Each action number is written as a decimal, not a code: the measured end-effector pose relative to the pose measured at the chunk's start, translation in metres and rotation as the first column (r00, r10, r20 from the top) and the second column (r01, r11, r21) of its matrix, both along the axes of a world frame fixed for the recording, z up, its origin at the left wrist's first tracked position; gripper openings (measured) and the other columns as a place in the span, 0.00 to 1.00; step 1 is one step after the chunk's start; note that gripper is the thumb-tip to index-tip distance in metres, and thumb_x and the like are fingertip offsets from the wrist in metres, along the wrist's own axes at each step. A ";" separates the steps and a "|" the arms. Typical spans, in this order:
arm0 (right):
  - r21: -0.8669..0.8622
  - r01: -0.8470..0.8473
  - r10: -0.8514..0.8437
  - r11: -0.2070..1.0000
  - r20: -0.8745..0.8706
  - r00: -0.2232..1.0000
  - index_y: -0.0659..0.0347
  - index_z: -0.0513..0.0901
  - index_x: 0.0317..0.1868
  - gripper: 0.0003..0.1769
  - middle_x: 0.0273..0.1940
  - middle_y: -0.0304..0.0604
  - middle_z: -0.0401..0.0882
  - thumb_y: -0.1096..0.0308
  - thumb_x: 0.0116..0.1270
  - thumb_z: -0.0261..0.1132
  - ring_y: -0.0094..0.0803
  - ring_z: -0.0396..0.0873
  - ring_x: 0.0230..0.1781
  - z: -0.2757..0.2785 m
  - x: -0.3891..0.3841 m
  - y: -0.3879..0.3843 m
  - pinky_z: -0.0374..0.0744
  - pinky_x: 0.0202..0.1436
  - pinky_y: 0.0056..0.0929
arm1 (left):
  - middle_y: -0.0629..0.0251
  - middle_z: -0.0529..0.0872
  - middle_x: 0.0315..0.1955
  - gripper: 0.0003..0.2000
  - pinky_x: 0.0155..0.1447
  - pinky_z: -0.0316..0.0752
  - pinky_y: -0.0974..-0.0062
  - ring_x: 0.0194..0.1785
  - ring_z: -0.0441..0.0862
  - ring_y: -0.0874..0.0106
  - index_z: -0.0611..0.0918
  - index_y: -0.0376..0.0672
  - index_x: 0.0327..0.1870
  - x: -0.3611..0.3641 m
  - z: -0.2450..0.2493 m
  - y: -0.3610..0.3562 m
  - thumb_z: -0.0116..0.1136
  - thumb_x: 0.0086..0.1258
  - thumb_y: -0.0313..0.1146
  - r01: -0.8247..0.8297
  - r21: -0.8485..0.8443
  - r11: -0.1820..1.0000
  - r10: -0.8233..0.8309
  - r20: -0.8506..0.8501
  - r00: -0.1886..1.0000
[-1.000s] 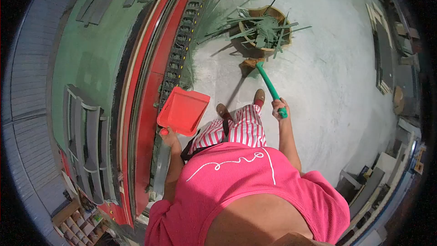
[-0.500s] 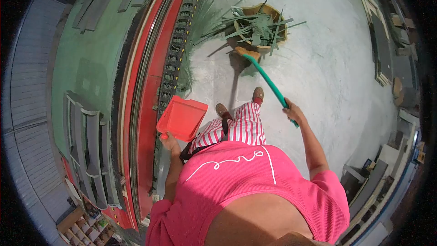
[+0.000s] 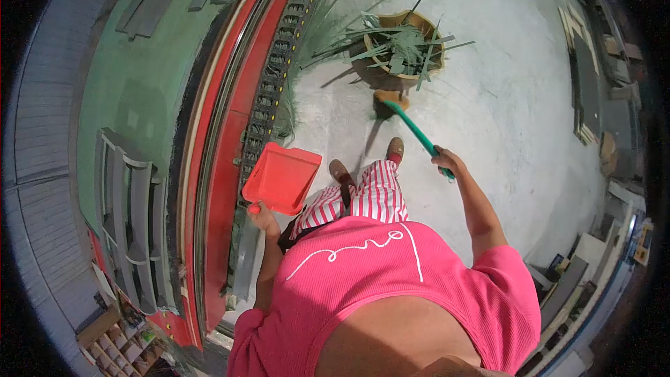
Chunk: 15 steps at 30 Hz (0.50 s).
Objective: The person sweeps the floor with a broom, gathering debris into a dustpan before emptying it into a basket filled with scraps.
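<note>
My right hand (image 3: 447, 160) is closed round the green handle of a hand broom (image 3: 413, 124). The broom's tan bristles (image 3: 391, 99) are low over the floor, in front of my feet. Just beyond them stands a yellow-brown tub (image 3: 438, 63) heaped with green-grey strips and shavings (image 3: 405, 45), some jutting over its rim. By its short handle, my left hand (image 3: 262, 216) grips a red dustpan (image 3: 283, 178), held at my left side beside the machine. The pan's tray faces up and shows bare red plastic.
A long machine with a red side (image 3: 241, 98) and a black cable chain (image 3: 273, 63) runs along my left. Green dust (image 3: 287, 115) lies by its base. Boards (image 3: 583, 77) lean at the far right, and shelving (image 3: 593, 286) stands behind my right arm.
My right hand has drawn the broom head back from the tub, toward my feet and slightly right. The dustpan has stayed nearly still in my left hand.
</note>
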State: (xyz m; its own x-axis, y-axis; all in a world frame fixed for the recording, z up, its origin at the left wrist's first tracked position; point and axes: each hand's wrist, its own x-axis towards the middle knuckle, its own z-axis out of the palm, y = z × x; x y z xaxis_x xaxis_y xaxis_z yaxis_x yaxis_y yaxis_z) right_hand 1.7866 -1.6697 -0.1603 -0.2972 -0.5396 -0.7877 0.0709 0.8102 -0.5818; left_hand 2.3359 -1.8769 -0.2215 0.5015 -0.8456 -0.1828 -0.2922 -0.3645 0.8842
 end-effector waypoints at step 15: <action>-0.036 -0.323 0.263 0.946 -0.495 0.828 0.61 0.63 0.50 0.24 0.18 0.44 0.70 0.67 0.49 0.54 0.31 0.70 0.14 -0.049 0.030 -0.087 0.68 0.15 0.28 | 0.49 0.76 0.33 0.19 0.39 0.68 0.65 0.34 0.75 0.53 0.70 0.36 0.39 0.012 -0.009 -0.014 0.53 0.51 0.40 0.071 0.068 0.995 -0.080 0.141 0.987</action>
State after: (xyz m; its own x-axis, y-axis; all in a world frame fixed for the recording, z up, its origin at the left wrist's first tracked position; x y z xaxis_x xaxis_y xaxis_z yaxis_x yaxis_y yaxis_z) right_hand 1.8165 -1.7566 -0.2091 -0.4333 -0.7384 -0.5167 -0.4699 0.6743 -0.5696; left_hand 2.3476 -1.8909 -0.2305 0.4611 -0.8714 -0.1675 -0.4433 -0.3897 0.8072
